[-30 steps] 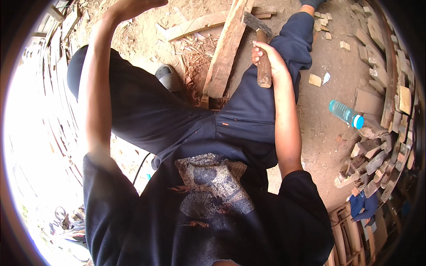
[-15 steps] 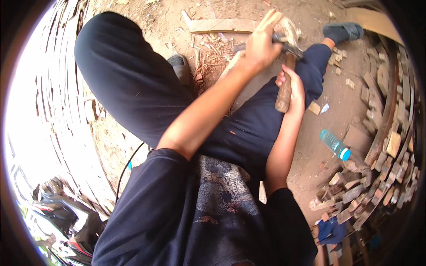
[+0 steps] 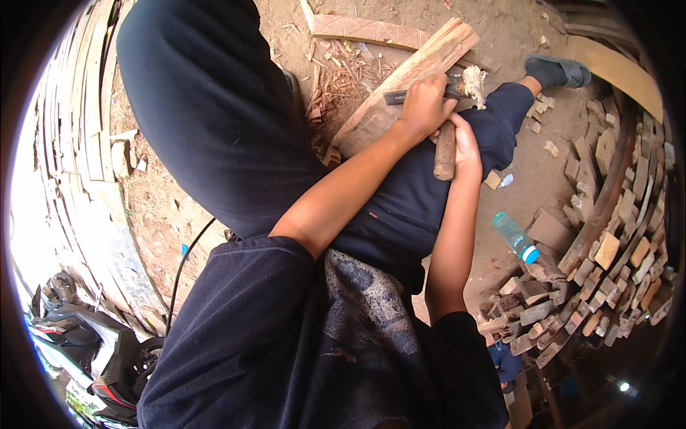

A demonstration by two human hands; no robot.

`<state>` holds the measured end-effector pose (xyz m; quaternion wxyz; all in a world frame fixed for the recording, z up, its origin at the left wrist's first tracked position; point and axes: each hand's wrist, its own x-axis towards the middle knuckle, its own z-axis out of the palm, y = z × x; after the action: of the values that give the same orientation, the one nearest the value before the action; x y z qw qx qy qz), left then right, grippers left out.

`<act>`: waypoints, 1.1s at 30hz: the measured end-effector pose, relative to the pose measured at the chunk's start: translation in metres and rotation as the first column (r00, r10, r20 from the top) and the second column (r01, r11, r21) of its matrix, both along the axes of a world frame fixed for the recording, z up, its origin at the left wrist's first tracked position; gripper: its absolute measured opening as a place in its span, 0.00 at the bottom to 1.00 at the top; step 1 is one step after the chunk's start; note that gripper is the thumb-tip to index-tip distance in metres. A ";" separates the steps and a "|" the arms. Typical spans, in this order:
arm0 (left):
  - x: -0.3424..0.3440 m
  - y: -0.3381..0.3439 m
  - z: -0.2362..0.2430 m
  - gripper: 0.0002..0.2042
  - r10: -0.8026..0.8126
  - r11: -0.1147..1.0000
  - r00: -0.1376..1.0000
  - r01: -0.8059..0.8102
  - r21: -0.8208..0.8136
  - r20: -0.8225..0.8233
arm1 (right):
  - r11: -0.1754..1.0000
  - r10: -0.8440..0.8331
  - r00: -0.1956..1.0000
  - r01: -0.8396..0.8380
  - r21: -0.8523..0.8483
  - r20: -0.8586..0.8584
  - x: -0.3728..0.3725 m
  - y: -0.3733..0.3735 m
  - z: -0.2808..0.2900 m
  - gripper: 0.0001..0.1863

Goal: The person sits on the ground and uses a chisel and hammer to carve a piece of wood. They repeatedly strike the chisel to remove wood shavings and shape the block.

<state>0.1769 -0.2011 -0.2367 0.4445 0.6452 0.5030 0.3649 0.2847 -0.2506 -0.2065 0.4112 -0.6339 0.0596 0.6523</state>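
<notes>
My left hand (image 3: 426, 107) is closed around a chisel, whose dark flat blade (image 3: 394, 97) sticks out to its left. The chisel's pale, frayed handle end (image 3: 474, 84) shows on the right side. Close beside it, my right hand (image 3: 466, 145) grips the thick wooden handle (image 3: 444, 154) of a hammer, over my right thigh. The hammer's head is hidden from view. Beneath the chisel, a long wooden plank (image 3: 421, 63) lies slanted across the ground between my legs. My left hand covers part of it.
A patterned strip of wood (image 3: 364, 30) lies beyond the plank, near wood chips (image 3: 336, 79). To the right are a blue-capped bottle (image 3: 511, 232) and a big stack of wood offcuts (image 3: 607, 250). A motorbike (image 3: 93, 350) stands at the lower left.
Both hands have moved slightly nearer to me and to the left. The hammer head, visible earlier, is now hidden. More of the plank and the chisel blade shows.
</notes>
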 end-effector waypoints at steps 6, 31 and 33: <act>-0.004 0.013 -0.001 0.17 0.165 0.967 0.985 -0.153 -0.201 0.043 | 0.880 -0.378 0.544 0.463 -0.107 -0.749 0.042 0.004 -0.004 0.27; -0.028 0.047 0.002 0.16 0.252 0.879 0.967 -0.209 -0.428 0.044 | 0.362 0.454 -0.465 -0.683 -0.635 0.760 -0.017 0.073 0.177 0.23; -0.028 0.048 0.002 0.15 0.252 0.879 0.967 -0.208 -0.429 0.047 | 0.352 0.503 -0.478 -0.649 -0.675 0.721 -0.021 0.085 0.188 0.23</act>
<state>0.1488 -0.1531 -0.2347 0.5513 0.4505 0.6197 0.3304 0.2640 -0.1656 -0.0188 -0.0864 -0.7541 -0.6315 0.1579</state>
